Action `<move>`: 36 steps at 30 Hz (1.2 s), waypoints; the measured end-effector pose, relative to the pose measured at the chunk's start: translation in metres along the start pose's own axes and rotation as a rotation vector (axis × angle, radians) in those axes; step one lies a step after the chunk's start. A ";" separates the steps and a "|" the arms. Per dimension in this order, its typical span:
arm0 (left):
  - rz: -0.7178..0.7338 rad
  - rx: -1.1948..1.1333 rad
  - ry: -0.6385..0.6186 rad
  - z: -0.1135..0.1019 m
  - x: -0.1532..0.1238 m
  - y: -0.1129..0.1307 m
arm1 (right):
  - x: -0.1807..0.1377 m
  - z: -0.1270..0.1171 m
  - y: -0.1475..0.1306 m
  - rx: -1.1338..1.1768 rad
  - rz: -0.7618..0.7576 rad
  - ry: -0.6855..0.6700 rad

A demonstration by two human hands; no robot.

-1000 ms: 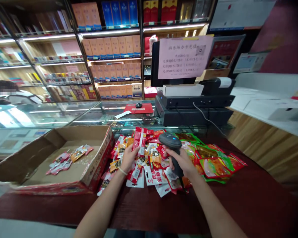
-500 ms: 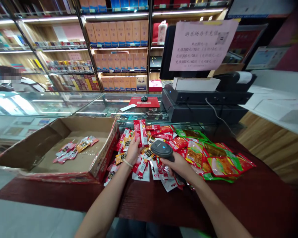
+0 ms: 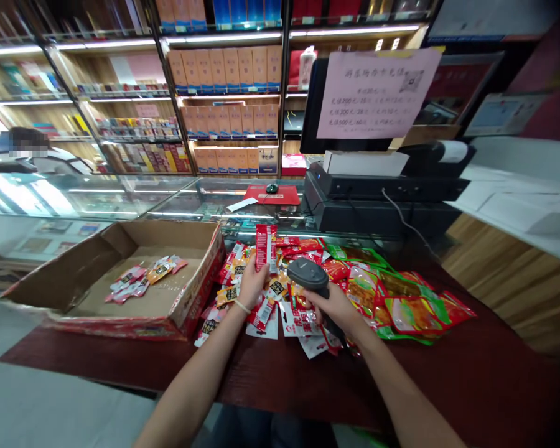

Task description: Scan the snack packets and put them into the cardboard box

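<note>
Scanner (image 3: 308,274) has drawn nearer the red packet (image 3: 265,241) | left hand (image 3: 252,283), right of the cardboard box (image 3: 121,327), pinches that packet upright | right hand (image 3: 340,309), farther right of box, grips scanner | apparently scanning; next calls for steady aim

Dark-red table (image 3: 270,382) with packets (image 3: 361,289), carton (image 3: 121,326)

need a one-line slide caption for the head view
Left hand holding a red packet, right hand gripping a handheld scanner, over piled packets beside an open cardboard box.
</note>
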State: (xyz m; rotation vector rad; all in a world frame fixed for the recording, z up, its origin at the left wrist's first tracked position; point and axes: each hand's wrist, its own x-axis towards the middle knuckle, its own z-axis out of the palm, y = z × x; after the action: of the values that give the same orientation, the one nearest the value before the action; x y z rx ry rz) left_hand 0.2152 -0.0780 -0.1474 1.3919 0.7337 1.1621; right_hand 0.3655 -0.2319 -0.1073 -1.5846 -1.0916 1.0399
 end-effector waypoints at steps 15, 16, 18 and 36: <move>0.328 1.204 0.285 -0.170 0.014 0.153 | 0.000 0.015 0.002 -0.006 0.019 -0.134; 0.306 1.220 0.281 -0.186 0.017 0.148 | 0.001 0.018 0.000 -0.011 0.017 -0.140; 0.233 1.187 0.221 -0.212 0.024 0.135 | 0.002 0.024 -0.005 -0.022 0.013 -0.140; 0.368 1.066 0.090 -0.161 0.008 0.150 | 0.016 -0.001 -0.033 0.105 -0.139 0.034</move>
State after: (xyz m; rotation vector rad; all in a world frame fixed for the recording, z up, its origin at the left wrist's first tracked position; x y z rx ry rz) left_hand 0.0409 -0.0410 -0.0180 2.4414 1.2974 1.1448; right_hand 0.3643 -0.2105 -0.0775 -1.4181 -1.0903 0.9580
